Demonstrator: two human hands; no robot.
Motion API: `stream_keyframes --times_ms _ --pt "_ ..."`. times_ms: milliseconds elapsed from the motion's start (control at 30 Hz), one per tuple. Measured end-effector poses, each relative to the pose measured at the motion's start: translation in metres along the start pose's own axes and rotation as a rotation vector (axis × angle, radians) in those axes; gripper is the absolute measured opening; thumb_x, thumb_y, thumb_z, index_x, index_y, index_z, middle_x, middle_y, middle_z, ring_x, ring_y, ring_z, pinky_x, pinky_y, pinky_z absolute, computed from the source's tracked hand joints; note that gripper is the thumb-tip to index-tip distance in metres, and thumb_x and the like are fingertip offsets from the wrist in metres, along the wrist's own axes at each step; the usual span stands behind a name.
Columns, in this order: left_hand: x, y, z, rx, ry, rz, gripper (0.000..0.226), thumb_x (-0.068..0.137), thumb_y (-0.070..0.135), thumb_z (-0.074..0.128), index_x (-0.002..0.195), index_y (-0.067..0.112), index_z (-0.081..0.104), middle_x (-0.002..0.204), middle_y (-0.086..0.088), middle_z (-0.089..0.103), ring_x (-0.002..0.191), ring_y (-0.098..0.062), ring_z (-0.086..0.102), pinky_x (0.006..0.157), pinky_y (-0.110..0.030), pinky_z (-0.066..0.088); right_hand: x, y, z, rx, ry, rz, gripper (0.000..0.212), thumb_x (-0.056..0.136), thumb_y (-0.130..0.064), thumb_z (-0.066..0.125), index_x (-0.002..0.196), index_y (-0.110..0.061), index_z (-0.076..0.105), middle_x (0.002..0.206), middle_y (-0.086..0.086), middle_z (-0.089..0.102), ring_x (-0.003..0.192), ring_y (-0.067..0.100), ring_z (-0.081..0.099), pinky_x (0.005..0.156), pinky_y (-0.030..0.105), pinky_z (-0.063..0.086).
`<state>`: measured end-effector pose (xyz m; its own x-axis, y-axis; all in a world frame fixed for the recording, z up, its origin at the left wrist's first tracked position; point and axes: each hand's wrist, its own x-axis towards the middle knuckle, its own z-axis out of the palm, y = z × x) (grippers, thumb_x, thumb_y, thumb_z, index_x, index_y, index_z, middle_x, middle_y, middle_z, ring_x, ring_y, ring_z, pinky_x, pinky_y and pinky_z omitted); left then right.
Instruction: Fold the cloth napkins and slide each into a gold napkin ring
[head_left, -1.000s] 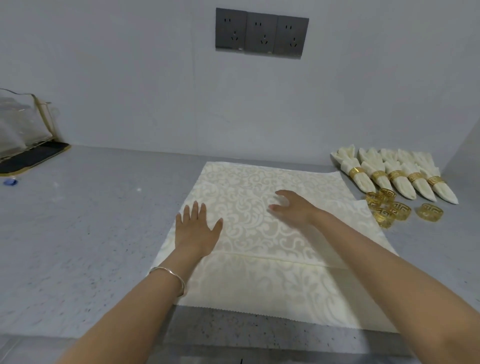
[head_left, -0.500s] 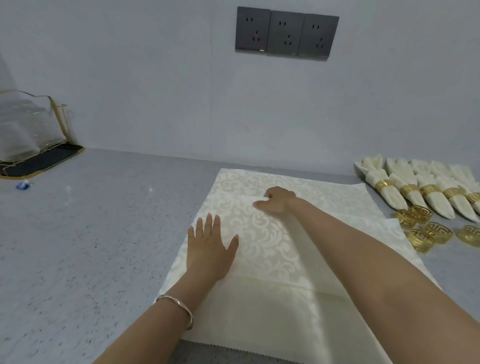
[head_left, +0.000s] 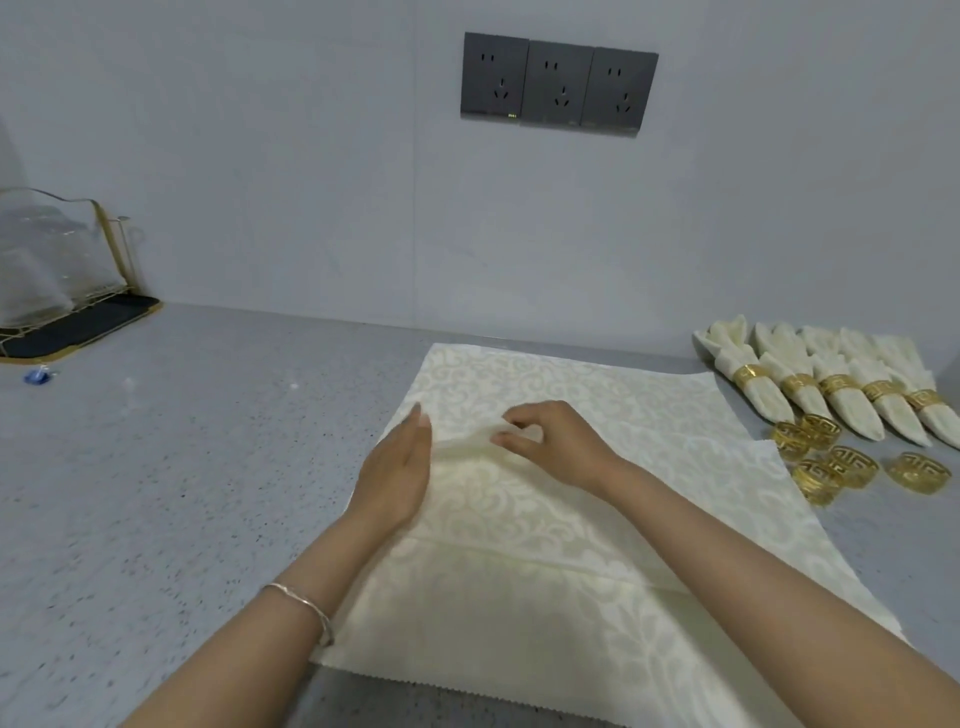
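— What is the left hand (head_left: 397, 467) doing?
— Its fingers are straight, edge-down on the cream napkin (head_left: 519, 597), tips against a raised ridge of cloth.
— And the right hand (head_left: 558, 441)?
— Fingers curled, pinching that same ridge just right of the left fingertips.
— The rings?
— The loose gold rings (head_left: 852, 473) lie well right of both hands, beside five ringed napkins (head_left: 852, 410).

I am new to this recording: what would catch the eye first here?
A large cream napkin lies spread on the grey counter, and at its middle the right hand pinches up a ridge of cloth with the left hand beside it. At the far right, five ringed napkins lie in a row, loose gold rings before them.
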<state>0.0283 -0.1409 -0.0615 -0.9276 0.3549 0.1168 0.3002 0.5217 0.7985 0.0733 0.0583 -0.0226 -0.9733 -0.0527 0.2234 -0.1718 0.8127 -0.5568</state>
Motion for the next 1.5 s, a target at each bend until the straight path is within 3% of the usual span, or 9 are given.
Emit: stream_keyframes --times_ms 100,200,400,800,1000,1133,1267,1367,1500 --pt "-0.005 0.004 0.000 0.460 -0.313 0.090 0.052 0.103 0.042 0.009 0.153 0.029 0.003 0.160 0.005 0.001 0.148 -0.015 -0.001 0.120 -0.036 -0.002 -0.040 0.012 -0.010 -0.042 -0.016 0.077 0.031 0.090 -0.039 0.061 0.108 -0.016 0.071 0.114 -0.015 0.064 0.110 -0.003 0.054 0.090 0.005 0.034" --pt "-0.019 0.010 0.014 0.652 -0.430 0.126 0.053 0.104 0.040 0.009 0.152 0.027 -0.006 0.160 0.005 -0.010 0.147 -0.015 -0.009 0.119 -0.037 -0.007 -0.073 0.022 -0.013 -0.008 -0.055 0.102 0.026 0.090 -0.037 0.061 0.109 -0.023 0.072 0.114 -0.016 0.067 0.108 -0.005 0.058 0.099 0.018 0.042" --pt "-0.035 0.010 0.028 0.716 -0.425 0.168 0.055 0.104 0.037 0.013 0.152 0.022 -0.010 0.158 0.006 -0.018 0.146 -0.013 -0.016 0.119 -0.035 -0.011 -0.108 0.035 -0.012 0.048 -0.096 0.096 0.026 0.094 -0.023 0.057 0.111 -0.037 0.069 0.114 -0.027 0.064 0.108 -0.013 0.055 0.098 0.017 0.044" --pt "-0.023 0.024 0.029 0.657 -0.535 0.105 0.065 0.099 0.024 0.026 0.152 0.018 -0.012 0.158 0.005 -0.018 0.145 -0.012 -0.017 0.118 -0.034 -0.010 -0.120 0.043 -0.005 -0.067 -0.085 0.071 0.031 0.092 -0.021 0.054 0.116 -0.038 0.066 0.126 -0.029 0.053 0.123 -0.011 0.044 0.104 0.020 0.040" --pt "-0.011 0.027 0.043 0.539 -0.418 0.158 0.053 0.104 0.029 0.015 0.153 0.018 -0.001 0.160 0.005 -0.005 0.147 -0.013 -0.006 0.119 -0.035 -0.006 -0.128 0.034 -0.006 -0.192 -0.108 0.021 0.035 0.092 -0.034 0.045 0.123 -0.038 0.060 0.133 -0.031 0.047 0.129 -0.014 0.033 0.109 0.017 0.031" --pt "-0.013 0.014 0.054 0.626 -0.269 0.234 0.051 0.105 0.030 0.015 0.153 0.018 0.003 0.161 0.005 0.000 0.148 -0.013 -0.001 0.120 -0.035 -0.003 -0.131 0.038 0.001 -0.017 -0.086 0.078 0.038 0.095 -0.028 0.035 0.118 -0.039 0.063 0.129 -0.031 0.052 0.125 -0.017 0.037 0.110 0.021 0.031" --pt "-0.013 0.011 0.058 0.673 -0.236 0.244 0.052 0.104 0.031 0.015 0.153 0.018 0.002 0.161 0.005 -0.001 0.148 -0.014 -0.001 0.120 -0.037 -0.002 -0.109 0.028 0.003 0.244 0.067 0.217 0.046 0.102 -0.046 0.025 0.113 -0.035 0.068 0.123 -0.023 0.061 0.120 -0.008 0.049 0.104 0.019 0.033" --pt "-0.013 0.011 0.059 0.696 -0.237 0.236 0.052 0.104 0.031 0.013 0.153 0.018 0.000 0.161 0.005 -0.003 0.148 -0.014 -0.003 0.120 -0.037 -0.004 -0.079 0.019 0.009 0.067 0.035 0.170 0.042 0.103 -0.039 0.028 0.139 -0.027 0.047 0.144 -0.016 0.043 0.134 -0.003 0.034 0.109 0.013 0.021" --pt "-0.011 0.011 0.059 0.713 -0.238 0.238 0.052 0.104 0.032 0.012 0.153 0.018 -0.002 0.160 0.006 -0.006 0.147 -0.013 -0.006 0.120 -0.037 -0.006 -0.044 0.030 0.033 -0.246 -0.115 0.103 0.048 0.105 -0.029 0.020 0.152 -0.020 0.017 0.159 -0.007 0.012 0.146 0.005 0.005 0.116 0.023 -0.001"
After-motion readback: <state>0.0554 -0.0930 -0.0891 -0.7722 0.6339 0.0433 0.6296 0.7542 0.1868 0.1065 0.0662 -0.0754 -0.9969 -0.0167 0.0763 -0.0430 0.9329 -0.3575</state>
